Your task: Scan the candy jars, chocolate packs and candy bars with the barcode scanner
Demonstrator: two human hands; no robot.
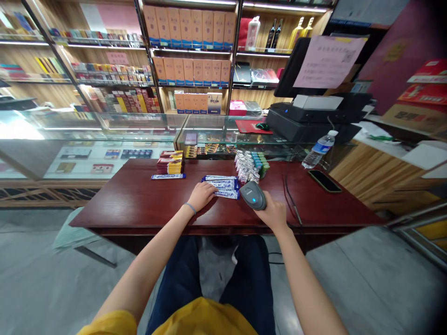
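My right hand (273, 213) grips a grey handheld barcode scanner (253, 195), its head pointing at several blue-and-white snack packets (223, 184) lying on the dark red table (139, 200). My left hand (201, 195) rests on the left end of those packets, fingers curled over them. One more blue packet (168, 176) lies apart to the left.
A stack of red packets (170, 163) sits at the table's back, with several small bottles (245, 168) and green boxes (261, 163) to the right. A black phone (324, 180), a water bottle (319, 150) and a cable (291, 195) lie right. Glass counters and shelves stand behind.
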